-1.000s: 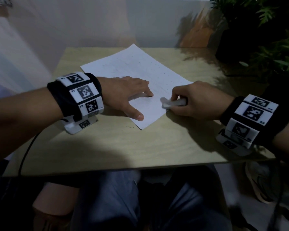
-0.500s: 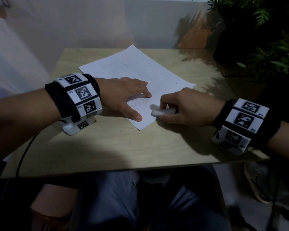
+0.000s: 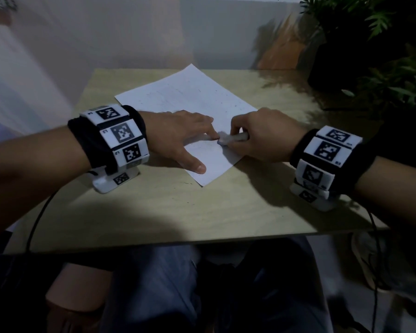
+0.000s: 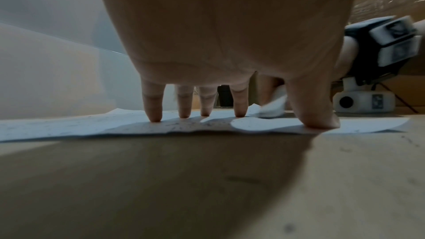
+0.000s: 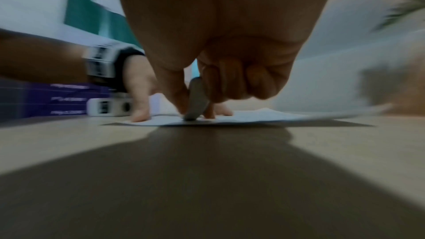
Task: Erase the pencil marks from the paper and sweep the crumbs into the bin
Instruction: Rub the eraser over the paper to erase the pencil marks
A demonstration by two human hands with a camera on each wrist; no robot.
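Observation:
A white sheet of paper (image 3: 190, 97) lies skewed on the wooden table (image 3: 166, 212), with faint pencil marks and dark crumbs scattered on it. My left hand (image 3: 185, 138) lies flat on the sheet's near part, its straight fingers (image 4: 154, 104) and thumb pressing the paper (image 4: 69, 124) down. My right hand (image 3: 262, 138) grips a white eraser (image 3: 228, 139) between thumb and curled fingers. The eraser (image 5: 195, 101) tip touches the paper (image 5: 264, 115) right beside my left index fingertip. In the left wrist view the eraser (image 4: 273, 106) shows blurred beyond the thumb.
A dark potted plant (image 3: 360, 39) stands at the table's far right corner. A pale wall runs behind the table. The table's near edge (image 3: 202, 241) is just above my knees. No bin shows in any view.
My right hand has slid the eraser up and left across the paper, from near the sheet's lower edge to beside my left index fingertip. My left hand stays pressed on the paper.

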